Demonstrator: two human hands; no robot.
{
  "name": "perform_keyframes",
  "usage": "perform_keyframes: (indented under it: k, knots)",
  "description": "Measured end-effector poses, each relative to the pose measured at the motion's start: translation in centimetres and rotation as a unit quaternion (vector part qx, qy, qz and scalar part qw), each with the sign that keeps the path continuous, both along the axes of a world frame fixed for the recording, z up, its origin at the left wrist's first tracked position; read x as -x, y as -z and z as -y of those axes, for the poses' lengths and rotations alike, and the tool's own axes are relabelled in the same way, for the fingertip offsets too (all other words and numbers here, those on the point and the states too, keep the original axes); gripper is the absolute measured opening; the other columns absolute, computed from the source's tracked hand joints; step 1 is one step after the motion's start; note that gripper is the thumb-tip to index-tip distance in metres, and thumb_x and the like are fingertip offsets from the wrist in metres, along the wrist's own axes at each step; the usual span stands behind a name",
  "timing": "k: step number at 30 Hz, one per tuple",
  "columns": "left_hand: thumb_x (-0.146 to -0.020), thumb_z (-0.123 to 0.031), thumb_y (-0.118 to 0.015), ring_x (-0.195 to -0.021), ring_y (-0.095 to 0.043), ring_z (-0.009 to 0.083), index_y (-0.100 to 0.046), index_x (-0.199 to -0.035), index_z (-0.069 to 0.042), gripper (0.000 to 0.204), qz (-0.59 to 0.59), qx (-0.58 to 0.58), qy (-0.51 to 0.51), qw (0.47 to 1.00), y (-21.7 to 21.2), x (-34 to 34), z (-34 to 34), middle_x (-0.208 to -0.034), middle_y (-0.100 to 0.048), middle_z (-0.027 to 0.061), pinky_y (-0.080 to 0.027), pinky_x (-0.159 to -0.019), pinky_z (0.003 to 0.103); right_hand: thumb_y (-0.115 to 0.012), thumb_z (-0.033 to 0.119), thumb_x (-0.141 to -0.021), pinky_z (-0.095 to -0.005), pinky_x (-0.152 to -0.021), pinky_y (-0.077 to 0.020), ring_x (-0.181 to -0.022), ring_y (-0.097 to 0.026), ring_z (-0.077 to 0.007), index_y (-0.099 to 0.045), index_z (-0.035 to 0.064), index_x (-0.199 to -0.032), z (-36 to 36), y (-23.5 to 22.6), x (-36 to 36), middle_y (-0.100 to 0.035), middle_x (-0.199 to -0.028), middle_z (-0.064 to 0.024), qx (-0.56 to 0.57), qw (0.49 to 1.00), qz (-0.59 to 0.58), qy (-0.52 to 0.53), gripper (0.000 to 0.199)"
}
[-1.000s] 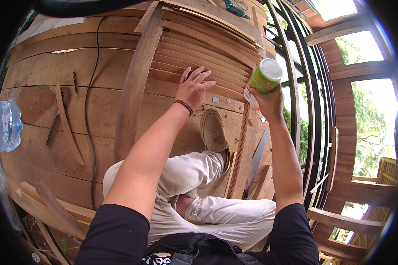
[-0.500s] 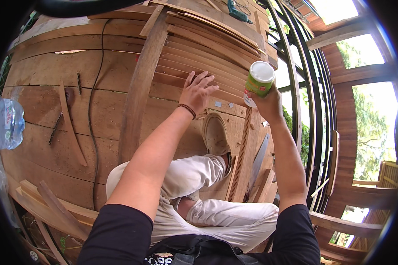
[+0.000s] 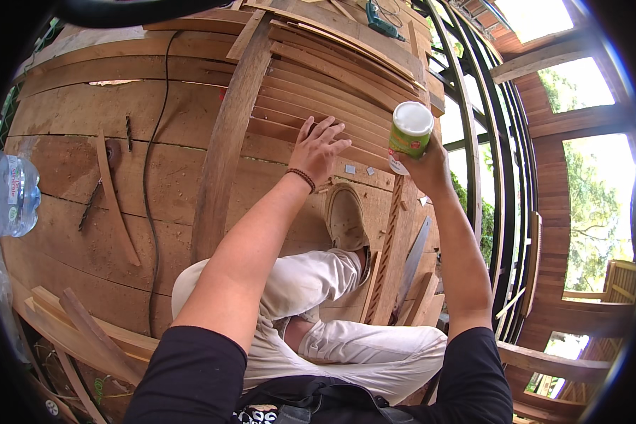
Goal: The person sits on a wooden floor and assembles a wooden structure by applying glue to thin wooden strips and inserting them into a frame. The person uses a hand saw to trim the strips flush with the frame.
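My right hand (image 3: 431, 168) is wrapped round a green cylindrical container (image 3: 408, 138) with a white round end (image 3: 413, 118) facing up, held tilted above the right ends of several wooden slats (image 3: 346, 113). My left hand (image 3: 318, 150) is palm down with its fingers spread, over the nearest slats; whether it touches them I cannot tell. It holds nothing. Just below it, two small grey squares (image 3: 350, 169) lie on the boards beside my shoe (image 3: 346, 215).
A handsaw (image 3: 412, 263) and a notched wooden strip (image 3: 380, 261) lie right of my leg. To the left are a black cable (image 3: 150, 162), drill bits (image 3: 128, 133), a curved wood strip (image 3: 113, 198) and a plastic water bottle (image 3: 13, 194). A green power tool (image 3: 383, 22) sits at the far end.
The green container in my right hand has shifted slightly left and its white end has tilted a little. My left hand stays in nearly the same place, fingers spread.
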State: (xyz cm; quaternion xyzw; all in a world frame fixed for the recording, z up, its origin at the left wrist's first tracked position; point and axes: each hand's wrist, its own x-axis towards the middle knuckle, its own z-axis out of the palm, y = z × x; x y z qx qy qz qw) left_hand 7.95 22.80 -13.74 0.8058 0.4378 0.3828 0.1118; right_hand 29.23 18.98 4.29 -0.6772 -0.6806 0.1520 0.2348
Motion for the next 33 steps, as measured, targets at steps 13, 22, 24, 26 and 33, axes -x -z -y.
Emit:
perform_keyframes:
  k: [13,22,24,26,33]
  knots:
    - [-0.081,-0.007,-0.075,-0.146,-0.043,0.0214,-0.075,-0.118,-0.027,0.042,0.0,-0.012,-0.004,1.0,0.2,0.0,-0.1,-0.148,-0.057,-0.0009,-0.021,-0.127,0.051,-0.087,0.009,-0.079,-0.0378,-0.092,-0.0562,-0.106,-0.071,-0.0235,-0.06,0.0002,-0.127,0.2,-0.2,-0.1,-0.074,-0.114,-0.0152,0.006,0.999,-0.04,0.014,0.056]
    - [-0.078,-0.007,-0.076,-0.146,-0.042,0.0213,-0.075,-0.118,-0.027,0.045,0.008,-0.019,-0.001,1.0,0.4,-0.2,0.0,-0.147,-0.056,-0.0004,-0.021,-0.127,0.052,-0.09,0.013,-0.079,-0.0352,-0.089,-0.058,-0.102,-0.072,-0.0213,-0.06,-0.0006,-0.125,1.1,0.2,-0.4,-0.074,-0.113,-0.0145,-0.081,0.995,-0.033,0.052,0.057]
    - [-0.078,-0.007,-0.076,-0.146,-0.042,0.0216,-0.075,-0.119,-0.027,0.045,0.005,-0.019,0.001,1.0,0.3,-0.4,0.1,-0.147,-0.056,0.0,-0.021,-0.127,0.052,-0.09,0.013,-0.08,-0.0348,-0.089,-0.0583,-0.101,-0.072,-0.0197,-0.06,-0.0016,-0.127,2.6,-1.6,-0.6,-0.074,-0.112,-0.0133,-0.103,0.988,-0.076,0.082,0.058]
    - [-0.078,-0.007,-0.076,-0.146,-0.042,0.022,-0.075,-0.119,-0.026,0.045,-0.003,-0.018,-0.007,1.0,0.4,0.0,0.0,-0.148,-0.055,0.0002,-0.021,-0.127,0.052,-0.088,0.012,-0.082,-0.0344,-0.088,-0.0594,-0.099,-0.072,-0.0187,-0.063,-0.0023,-0.125,3.8,-4.5,-0.2,-0.074,-0.112,-0.012,-0.157,0.976,-0.146,0.04,0.052]
    - [-0.086,-0.007,-0.065,-0.147,-0.041,0.0228,-0.076,-0.12,-0.025,0.04,-0.004,-0.002,0.002,1.0,-0.6,0.2,0.3,-0.148,-0.057,0.002,-0.02,-0.128,0.052,-0.074,0.004,-0.093,-0.0324,-0.079,-0.0588,-0.091,-0.071,-0.0187,-0.073,-0.0001,-0.116,10.0,-8.6,-1.8,-0.074,-0.108,-0.0107,-0.444,0.893,0.019,0.065,0.023]
